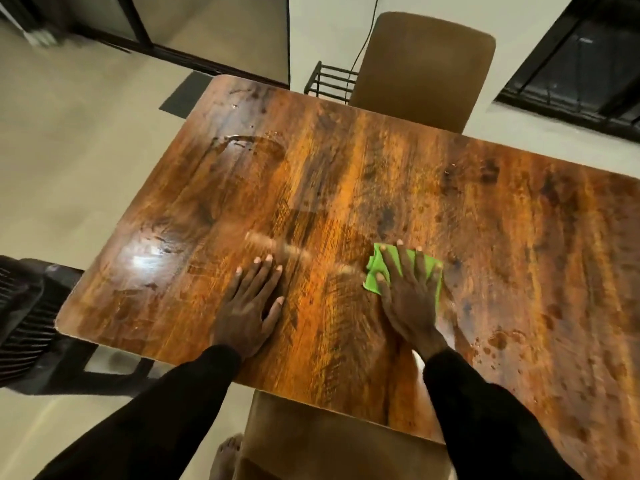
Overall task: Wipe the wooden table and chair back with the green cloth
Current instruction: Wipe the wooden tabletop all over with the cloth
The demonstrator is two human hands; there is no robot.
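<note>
The wooden table [346, 174] fills the middle of the head view, dark and glossy with wet streaks on its left part. My right hand [408, 292] lies flat with spread fingers on the folded green cloth [375, 273], pressing it onto the tabletop near the front edge. My left hand [251, 303] rests flat on the bare wood to the left of the cloth, fingers apart, holding nothing. A brown chair back [422, 67] stands at the table's far side. Another brown chair [311, 441] sits under the near edge, in front of me.
A black slatted chair [24, 306] stands at the table's left end. A black wire rack [330, 83] sits behind the far edge beside the far chair. A dark window frame [581, 74] is at upper right. Water drops [498, 341] dot the table's right part.
</note>
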